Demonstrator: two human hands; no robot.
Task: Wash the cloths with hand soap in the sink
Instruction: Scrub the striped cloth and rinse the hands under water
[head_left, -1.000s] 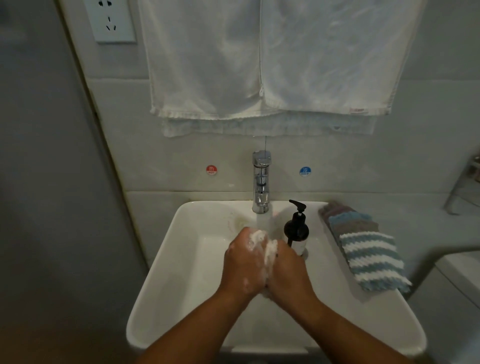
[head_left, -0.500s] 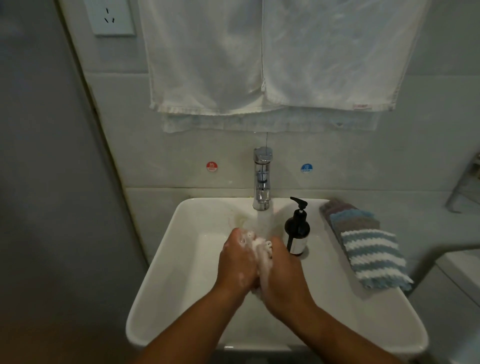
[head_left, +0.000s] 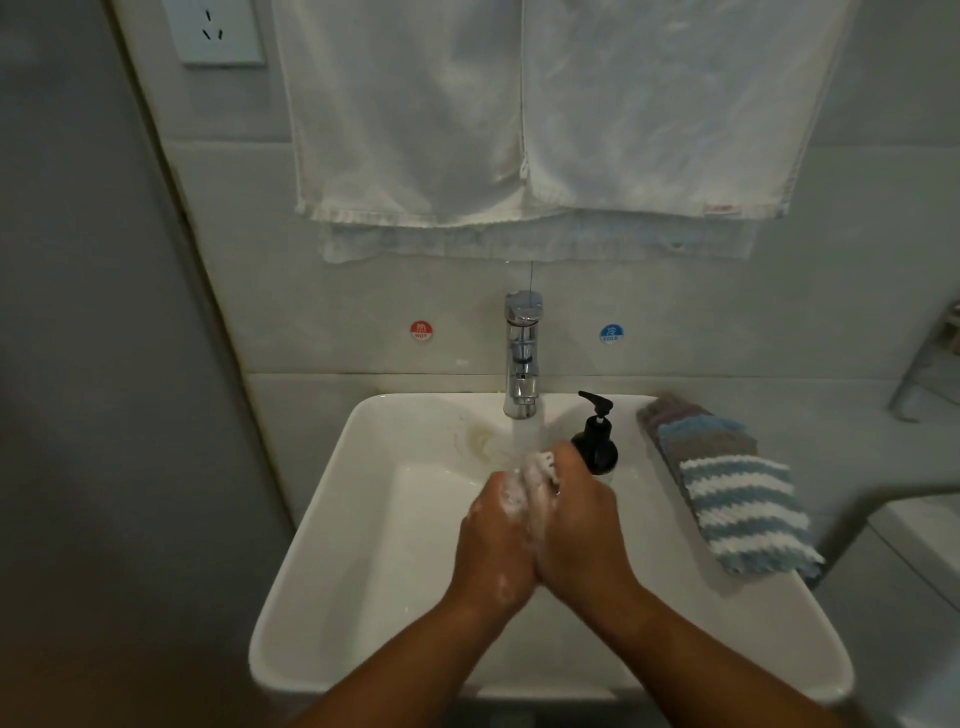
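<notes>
left hand (head_left: 493, 540) and right hand (head_left: 582, 525) press together, fingers curled round a small white soapy cloth (head_left: 540, 467) under the running chrome tap (head_left: 522, 358), over the white ceramic sink (head_left: 363, 571); black pump soap bottle (head_left: 597, 441) just beside

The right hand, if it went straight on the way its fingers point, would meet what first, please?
Probably the stream of water under the tap, then the tap itself, though depth is unclear. The right hand points forward, slightly leftward; the soap bottle stands right of that line.
</notes>
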